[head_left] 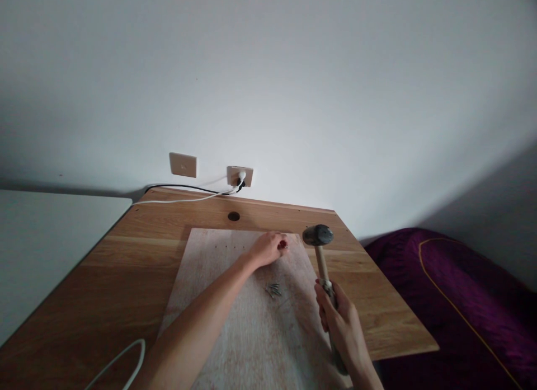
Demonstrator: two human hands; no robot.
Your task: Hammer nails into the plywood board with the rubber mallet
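My right hand (pixel 342 317) is wrapped round the handle of a mallet (pixel 321 262), its dark barrel-shaped head raised above the right side of the pale wooden board (pixel 235 334). Near the board's far right corner, my left hand (pixel 268 249) is closed, with a small dark red thing (pixel 283 244) at its fingertips. Whether a nail is pinched there too is hidden. Between the hands lies a small pile of loose nails (pixel 273 290). Several small dark dots (pixel 226 247) run in a row along the board's far edge; whether they are nails or holes I cannot tell.
Under the board is a wooden table (pixel 117 278) with a round cable hole (pixel 234 216). Against the wall, white and black cables (pixel 188 199) run to a socket (pixel 240 176). A white cable loop (pixel 136 351) is at lower left. Purple fabric (pixel 453 289) lies to the right.
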